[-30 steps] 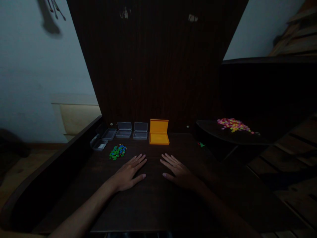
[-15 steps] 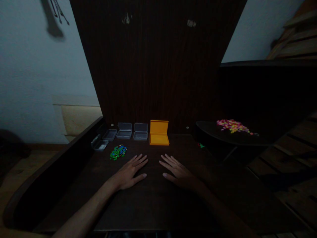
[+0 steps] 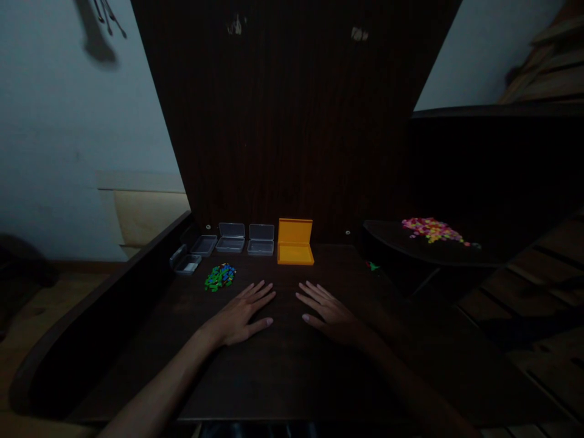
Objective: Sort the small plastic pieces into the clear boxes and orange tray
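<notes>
My left hand (image 3: 243,314) lies flat on the dark wooden desk (image 3: 283,377), fingers spread and holding nothing. Opposite it, my right hand (image 3: 329,314) rests palm down too, its fingers apart. Just beyond the left fingertips is a heap of small green and blue pieces (image 3: 220,277), too small to name. An orange box (image 3: 295,253) stands with its lid raised at the back, past both hands. To its left are clear plastic cases with raised lids, among them one clear case (image 3: 261,246) and another (image 3: 230,244).
On a raised corner shelf (image 3: 387,240) at right sits a pile of pink and yellow small pieces (image 3: 431,229). A small green and red item (image 3: 373,266) lies below it. A clear case (image 3: 186,263) stands by the curved side panel (image 3: 104,310) at left.
The whole view has shifted slightly, so things appear a little higher and further right. Both hands stay flat in place on the desk.
</notes>
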{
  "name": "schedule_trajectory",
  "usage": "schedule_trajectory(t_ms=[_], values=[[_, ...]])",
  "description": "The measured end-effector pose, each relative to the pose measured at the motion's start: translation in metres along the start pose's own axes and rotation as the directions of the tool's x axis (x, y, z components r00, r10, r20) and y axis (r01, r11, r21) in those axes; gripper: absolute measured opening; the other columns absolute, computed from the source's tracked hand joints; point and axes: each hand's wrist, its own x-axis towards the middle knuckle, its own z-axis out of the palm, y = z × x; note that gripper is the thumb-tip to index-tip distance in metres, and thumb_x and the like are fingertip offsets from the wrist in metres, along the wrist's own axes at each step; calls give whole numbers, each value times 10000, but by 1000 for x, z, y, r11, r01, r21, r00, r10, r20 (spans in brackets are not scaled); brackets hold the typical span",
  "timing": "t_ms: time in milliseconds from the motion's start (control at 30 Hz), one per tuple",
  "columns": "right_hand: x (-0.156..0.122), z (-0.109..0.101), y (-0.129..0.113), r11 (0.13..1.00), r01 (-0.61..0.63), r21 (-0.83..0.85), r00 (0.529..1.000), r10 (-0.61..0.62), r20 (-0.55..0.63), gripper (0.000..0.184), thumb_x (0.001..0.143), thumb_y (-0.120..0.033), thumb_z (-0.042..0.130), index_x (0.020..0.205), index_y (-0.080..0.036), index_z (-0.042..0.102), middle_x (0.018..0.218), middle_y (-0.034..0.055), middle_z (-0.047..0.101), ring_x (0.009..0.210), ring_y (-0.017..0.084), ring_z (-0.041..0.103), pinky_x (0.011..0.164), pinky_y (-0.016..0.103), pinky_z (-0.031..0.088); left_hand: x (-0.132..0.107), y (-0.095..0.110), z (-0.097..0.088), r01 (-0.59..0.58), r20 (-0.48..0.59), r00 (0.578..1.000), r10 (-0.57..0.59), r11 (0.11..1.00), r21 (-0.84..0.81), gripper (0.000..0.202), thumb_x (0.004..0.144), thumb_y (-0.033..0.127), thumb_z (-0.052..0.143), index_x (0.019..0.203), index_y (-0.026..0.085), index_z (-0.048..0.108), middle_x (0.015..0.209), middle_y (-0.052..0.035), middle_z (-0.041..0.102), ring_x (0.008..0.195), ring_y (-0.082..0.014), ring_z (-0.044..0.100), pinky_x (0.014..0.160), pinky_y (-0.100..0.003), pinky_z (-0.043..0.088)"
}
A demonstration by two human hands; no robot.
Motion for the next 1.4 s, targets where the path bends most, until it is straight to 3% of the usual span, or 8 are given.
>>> schedule_trajectory(t_ms=[1000, 1400], values=[[1, -4, -3, 999, -29, 15, 998, 28, 48, 553, 984, -500, 368, 1486, -268, 338, 1583, 31, 211, 1471, 218, 128, 1204, 491, 128, 0, 1, 3, 3, -11, 1000, -3, 1000, 27, 627, 947, 542, 408, 1496, 266, 281, 1576, -71, 232, 1472, -280, 166, 1187, -522, 196], [0, -2, 1, 999, -14, 29, 999, 13, 45, 567, 981, -520, 360, 1492, -276, 326, 1587, 26, 206, 1472, 231, 125, 1204, 497, 129, 1, 1, -1, 29, 59, 998, -30, 1000, 8, 655, 940, 589, 374, 1501, 270, 267, 1586, -51, 207, 1480, -266, 135, 1202, -496, 165]])
